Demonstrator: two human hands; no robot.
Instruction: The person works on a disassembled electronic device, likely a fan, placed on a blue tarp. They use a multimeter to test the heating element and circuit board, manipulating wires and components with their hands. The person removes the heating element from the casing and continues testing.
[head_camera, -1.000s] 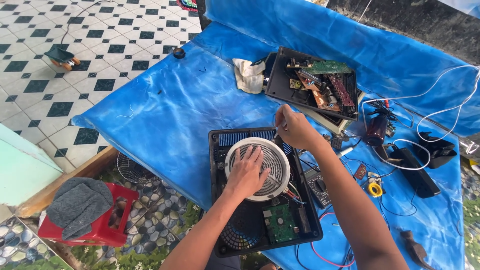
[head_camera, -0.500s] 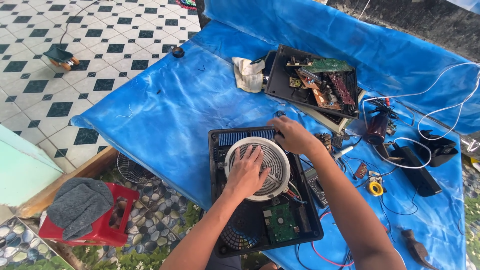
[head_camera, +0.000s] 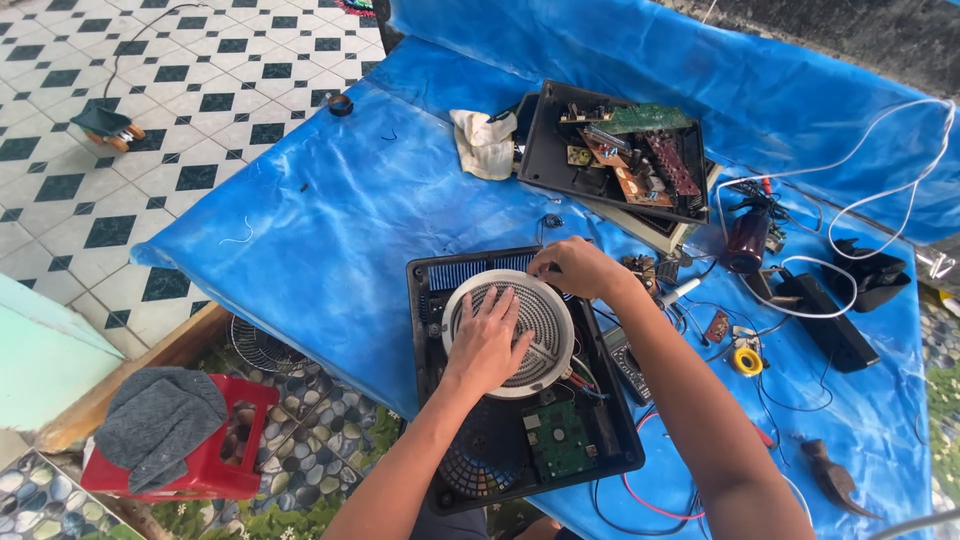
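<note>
— On the blue tarp over the desk (head_camera: 330, 230), what do you have?

— I see an opened black cooker housing (head_camera: 428, 300), its heating coil disc (head_camera: 545, 320) seated in the upper half. My left hand (head_camera: 487, 345) lies flat on the disc, fingers spread, grip released. My right hand (head_camera: 572, 268) pinches at the disc's far rim; I cannot tell whether that grip grasps anything.

— What else sits in the housing?

— A green circuit board (head_camera: 560, 440) toward the near right corner, a round fan grille (head_camera: 470, 470) at the near left, red and blue wires beside the disc.

— Other containers?

— A second black tray (head_camera: 540, 150) further off holds loose circuit boards, green and brown. A crumpled cream cloth (head_camera: 485, 145) touches its left edge. A yellow tape roll (head_camera: 747, 360) lies right of my forearm.
</note>
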